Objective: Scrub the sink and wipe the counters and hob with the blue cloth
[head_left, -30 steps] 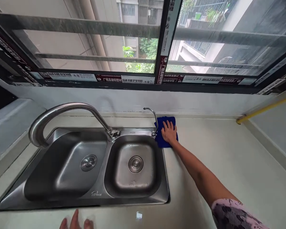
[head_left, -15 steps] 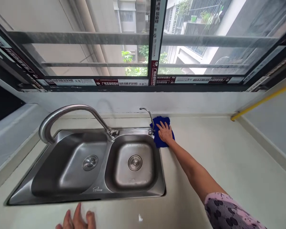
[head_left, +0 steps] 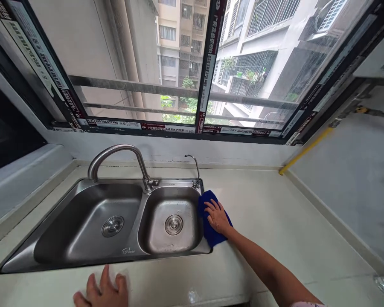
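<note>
My right hand lies with fingers spread on a dark blue cloth, pressing it flat. The cloth covers part of the right rim of the steel double sink and the worktop beside it. My left hand rests at the bottom of the view, fingers apart, on the worktop in front of the sink, holding nothing. Some water drops show in the right basin.
A large curved tap stands behind the left basin, and a thin small tap at the back right corner. The pale worktop runs right to a wall with a yellow pipe. A dark-framed window is behind.
My right hand has slid the blue cloth from beside the small tap toward me along the sink's right edge. The view has tilted up; my left hand stays near the front.
</note>
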`<state>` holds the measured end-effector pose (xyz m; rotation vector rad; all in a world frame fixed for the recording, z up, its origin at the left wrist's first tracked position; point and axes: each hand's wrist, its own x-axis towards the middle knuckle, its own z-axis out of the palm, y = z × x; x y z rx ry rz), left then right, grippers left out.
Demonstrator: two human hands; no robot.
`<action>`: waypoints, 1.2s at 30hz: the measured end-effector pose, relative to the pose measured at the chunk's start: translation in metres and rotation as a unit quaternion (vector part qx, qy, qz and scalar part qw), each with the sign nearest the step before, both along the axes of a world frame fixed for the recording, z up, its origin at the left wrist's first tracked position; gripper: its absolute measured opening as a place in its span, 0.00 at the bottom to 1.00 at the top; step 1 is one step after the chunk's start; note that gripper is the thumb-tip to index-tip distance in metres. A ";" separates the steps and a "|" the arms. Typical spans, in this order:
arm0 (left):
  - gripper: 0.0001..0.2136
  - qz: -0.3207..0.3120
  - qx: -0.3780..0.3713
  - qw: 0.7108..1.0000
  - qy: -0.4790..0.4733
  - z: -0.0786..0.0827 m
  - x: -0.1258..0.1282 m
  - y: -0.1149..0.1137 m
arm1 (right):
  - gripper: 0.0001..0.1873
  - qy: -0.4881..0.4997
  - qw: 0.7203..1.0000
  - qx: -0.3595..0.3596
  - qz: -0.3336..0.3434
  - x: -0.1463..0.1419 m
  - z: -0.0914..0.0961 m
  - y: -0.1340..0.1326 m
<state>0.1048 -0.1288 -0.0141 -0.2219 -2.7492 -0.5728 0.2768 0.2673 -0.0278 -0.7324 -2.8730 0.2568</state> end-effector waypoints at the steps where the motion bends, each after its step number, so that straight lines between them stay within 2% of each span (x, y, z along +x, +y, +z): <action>1: 0.29 -0.005 0.005 1.000 -0.001 0.000 0.000 0.000 | 0.21 0.004 1.000 0.001 0.000 0.008 -0.001 -0.010; 4: 0.28 -0.015 0.015 1.000 0.004 -0.001 0.000 0.000 | 0.24 0.011 1.000 0.008 -0.006 0.035 -0.003 -0.039; 7: 0.28 -0.017 0.019 1.000 0.014 -0.004 0.002 0.001 | 0.30 0.006 1.000 0.023 -0.008 0.072 -0.006 -0.055; 14: 0.26 -0.035 0.015 0.999 0.023 -0.006 0.005 -0.001 | 0.31 -0.020 0.996 0.085 -0.019 0.192 -0.023 -0.049; 17: 0.25 -0.035 0.012 0.999 0.003 -0.002 0.006 -0.002 | 0.32 -0.021 0.991 0.126 -0.043 0.214 -0.034 -0.058; 19: 0.25 -0.033 0.010 0.999 -0.001 -0.002 0.006 -0.001 | 0.35 -0.017 0.986 0.150 -0.064 0.208 -0.040 -0.072; 22: 0.24 -0.025 0.002 1.000 0.003 -0.006 0.006 -0.002 | 0.39 -0.017 0.986 0.155 -0.059 0.177 -0.039 -0.101; 30: 0.23 -0.021 -0.004 1.000 -0.018 -0.015 0.012 -0.007 | 0.33 0.000 0.990 0.094 0.102 0.072 -0.031 -0.173; 36: 0.23 -0.004 0.038 0.999 -0.012 -0.024 0.016 -0.009 | 0.32 0.052 0.988 0.063 0.129 0.002 -0.032 -0.224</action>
